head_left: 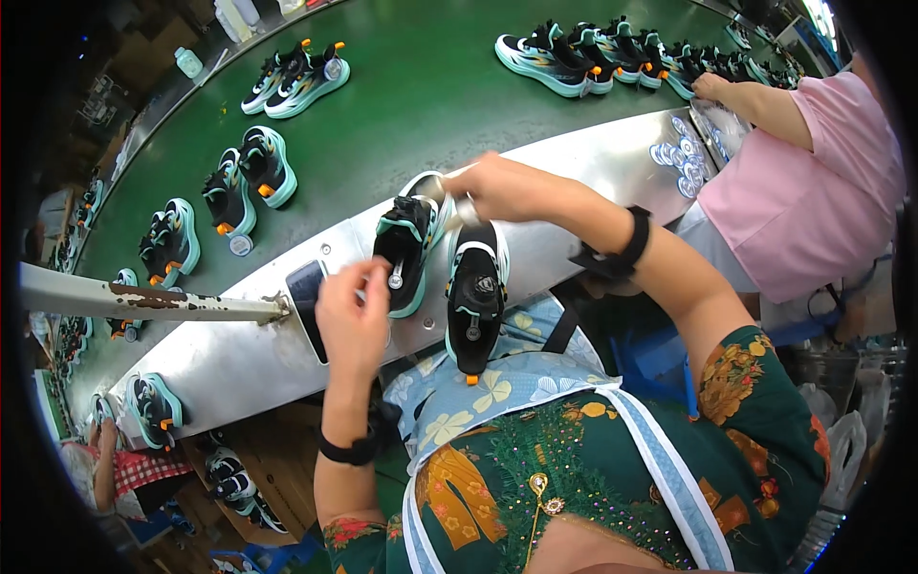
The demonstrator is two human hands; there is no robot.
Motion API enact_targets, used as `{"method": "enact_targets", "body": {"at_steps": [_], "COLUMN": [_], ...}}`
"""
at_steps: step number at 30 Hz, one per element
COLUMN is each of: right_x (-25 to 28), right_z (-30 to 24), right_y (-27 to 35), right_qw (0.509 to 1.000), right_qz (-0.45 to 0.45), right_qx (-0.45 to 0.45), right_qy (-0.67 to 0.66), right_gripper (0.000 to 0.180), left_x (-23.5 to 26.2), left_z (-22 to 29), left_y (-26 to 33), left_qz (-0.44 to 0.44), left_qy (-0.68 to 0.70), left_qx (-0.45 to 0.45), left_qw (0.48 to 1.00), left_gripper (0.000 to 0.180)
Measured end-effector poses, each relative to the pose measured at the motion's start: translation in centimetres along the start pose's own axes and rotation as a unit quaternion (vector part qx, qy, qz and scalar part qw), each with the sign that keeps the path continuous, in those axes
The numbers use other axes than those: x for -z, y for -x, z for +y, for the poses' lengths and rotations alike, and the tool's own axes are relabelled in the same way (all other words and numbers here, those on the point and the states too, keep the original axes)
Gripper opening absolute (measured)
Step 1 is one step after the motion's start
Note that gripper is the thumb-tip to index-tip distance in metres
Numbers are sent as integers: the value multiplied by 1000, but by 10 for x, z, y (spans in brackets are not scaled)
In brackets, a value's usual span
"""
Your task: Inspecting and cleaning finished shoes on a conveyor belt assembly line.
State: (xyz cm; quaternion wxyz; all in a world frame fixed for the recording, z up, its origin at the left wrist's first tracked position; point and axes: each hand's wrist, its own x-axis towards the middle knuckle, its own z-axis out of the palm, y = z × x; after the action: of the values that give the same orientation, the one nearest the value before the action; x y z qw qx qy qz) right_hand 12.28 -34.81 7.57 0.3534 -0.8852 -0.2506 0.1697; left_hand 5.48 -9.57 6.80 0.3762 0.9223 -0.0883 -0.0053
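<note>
The left grip (pixel 352 304) is narrow, thumb and fingers curled close at the opening of the left shoe (pixel 409 244), which lies just to its right; whether it pinches anything I cannot tell. The right grip (pixel 502 188) is blurred over that shoe's toe end, a pale thing (pixel 465 212) at its fingers; how firmly it holds this, if at all, I cannot tell. The right shoe (pixel 475 297) sits just below the right grip, toe toward it. Both shoes are on the metal counter (pixel 583 158). A phone (pixel 306 295) lies partly under the left grip, with a pole (pixel 191 304) further left. Round tags (pixel 682 158) lie well right of the right grip.
</note>
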Motion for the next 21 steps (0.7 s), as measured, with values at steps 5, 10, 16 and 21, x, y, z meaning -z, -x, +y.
{"method": "enact_targets", "body": {"at_steps": [5,10,16,21], "right_x": [-57,-59,-57,-85], "right_z": [14,-19,-15,-19], "right_y": [-63,-28,-10,17], "right_qw": [983,970,984,955], "right_qz": [-35,-112,-63,138], "right_qx": [179,151,138,166], "right_qy": [-31,157,99,203], "right_gripper": [61,43,50,45], "left_x": [-36,-48,-54,-57], "left_z": [-71,-53,-40,-25], "left_y": [-32,0,31,33], "left_qz": [-8,-100,63,72], "left_qy": [11,123,185,120], "left_qx": [55,269,89,47], "left_qw": [998,950,977,989], "left_gripper": [31,22,27,28]}}
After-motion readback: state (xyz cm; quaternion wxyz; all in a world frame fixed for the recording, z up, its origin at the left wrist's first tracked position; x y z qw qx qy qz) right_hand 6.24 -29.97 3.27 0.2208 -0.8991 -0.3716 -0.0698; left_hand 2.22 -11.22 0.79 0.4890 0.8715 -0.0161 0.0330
